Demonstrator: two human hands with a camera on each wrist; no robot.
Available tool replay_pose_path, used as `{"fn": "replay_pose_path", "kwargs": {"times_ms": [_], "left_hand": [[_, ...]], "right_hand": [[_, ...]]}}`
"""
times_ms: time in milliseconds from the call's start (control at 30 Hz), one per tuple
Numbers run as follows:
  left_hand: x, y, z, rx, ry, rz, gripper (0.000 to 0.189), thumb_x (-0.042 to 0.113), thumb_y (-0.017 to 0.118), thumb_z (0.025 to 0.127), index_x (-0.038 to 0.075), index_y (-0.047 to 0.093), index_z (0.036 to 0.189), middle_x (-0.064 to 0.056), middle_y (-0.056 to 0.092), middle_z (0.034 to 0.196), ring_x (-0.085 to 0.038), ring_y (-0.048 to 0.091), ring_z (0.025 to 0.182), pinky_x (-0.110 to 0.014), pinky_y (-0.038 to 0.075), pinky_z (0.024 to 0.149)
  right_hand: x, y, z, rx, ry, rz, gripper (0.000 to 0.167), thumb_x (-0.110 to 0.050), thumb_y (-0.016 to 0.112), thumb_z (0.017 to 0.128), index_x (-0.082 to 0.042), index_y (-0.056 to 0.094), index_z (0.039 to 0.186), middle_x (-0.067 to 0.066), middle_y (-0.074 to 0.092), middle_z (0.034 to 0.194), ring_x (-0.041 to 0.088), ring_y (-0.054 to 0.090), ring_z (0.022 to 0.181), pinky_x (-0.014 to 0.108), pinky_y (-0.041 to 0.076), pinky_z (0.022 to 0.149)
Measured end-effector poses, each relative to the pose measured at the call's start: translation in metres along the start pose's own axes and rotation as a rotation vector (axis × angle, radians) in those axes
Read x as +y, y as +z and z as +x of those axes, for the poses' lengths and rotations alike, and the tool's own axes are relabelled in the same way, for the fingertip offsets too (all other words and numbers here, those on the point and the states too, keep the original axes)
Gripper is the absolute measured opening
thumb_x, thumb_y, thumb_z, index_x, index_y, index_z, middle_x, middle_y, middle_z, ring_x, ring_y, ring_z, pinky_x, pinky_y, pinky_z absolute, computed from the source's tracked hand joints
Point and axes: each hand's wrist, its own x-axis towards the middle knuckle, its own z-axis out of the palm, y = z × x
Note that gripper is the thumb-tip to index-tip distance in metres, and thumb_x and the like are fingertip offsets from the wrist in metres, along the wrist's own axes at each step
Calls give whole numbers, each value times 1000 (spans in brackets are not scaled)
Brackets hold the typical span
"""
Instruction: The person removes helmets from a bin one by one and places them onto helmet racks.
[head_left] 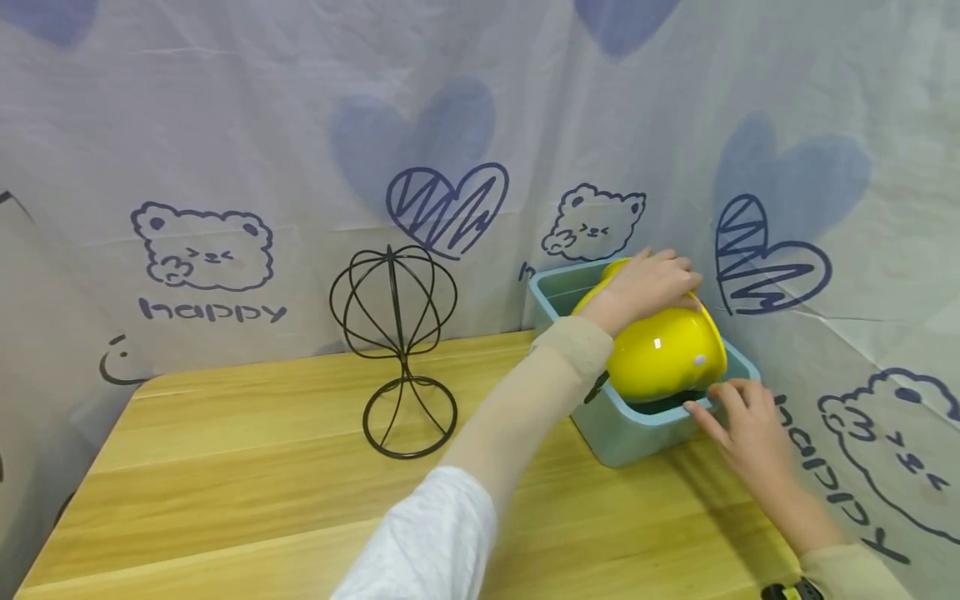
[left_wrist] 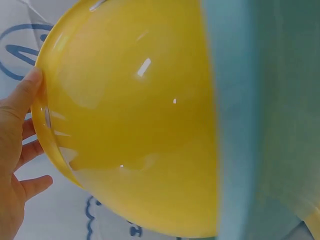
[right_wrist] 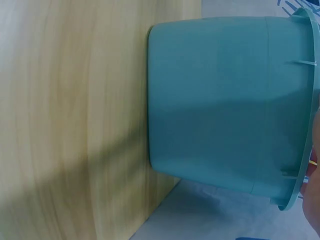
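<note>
A glossy yellow safety helmet (head_left: 652,358) lies tilted inside a blue-green plastic bin (head_left: 626,442) at the table's back right, its dome rising above the bin's rim. My left hand (head_left: 648,287) reaches over the top and grips the helmet; in the left wrist view its thumb (left_wrist: 31,80) presses the brim while other fingers show behind the edge. At the bin's near right corner, my right hand (head_left: 753,429) holds the rim, fingers bent over it and thumb along the near side. The right wrist view shows the bin's outer wall (right_wrist: 225,105), with that hand at the rim.
A black wire stand (head_left: 405,367) with a globe-shaped top and ring base stands left of the bin on the wooden table (head_left: 225,467). Printed cloth (head_left: 300,125) hangs close behind the bin and along its right side.
</note>
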Motion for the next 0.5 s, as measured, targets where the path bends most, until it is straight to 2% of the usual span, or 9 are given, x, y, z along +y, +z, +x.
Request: {"fn": "replay_pose_path", "kwargs": {"times_ms": [100,167,267,367,500], "left_hand": [[-2,-8,-3,47,-3,-22,40,55,41,98,34,57,128,13,58,128,-10,47,126,-36,30,119],[-5,-12,-5,76,-24,-51,38,54,41,99,34,58,126,13,59,125,-9,48,121,-29,34,114],[-9,-15,-7,84,-62,-99,36,53,42,99,33,59,124,14,59,123,-8,48,116,-22,39,104],[-11,-14,-9,72,-69,-111,35,52,42,99,32,59,122,13,59,121,-8,48,113,-20,42,97],[-12,-13,-9,73,-91,-122,34,53,42,99,32,59,120,12,60,120,-9,48,111,-19,43,94]], "right_hand": [[-2,2,3,20,-19,7,52,-50,56,93,2,57,92,21,50,94,39,45,86,49,35,73],[-3,2,5,21,-17,10,50,-48,58,93,2,57,92,21,49,94,38,45,86,49,35,73],[-6,3,6,1,-1,1,44,-43,63,92,0,57,93,19,49,95,37,45,87,47,35,71],[-7,4,6,-17,11,0,40,-39,65,91,0,58,95,19,49,96,36,45,88,45,35,70],[-8,5,5,-8,17,1,41,-39,65,91,0,58,95,19,49,95,36,45,87,45,35,69]]}}
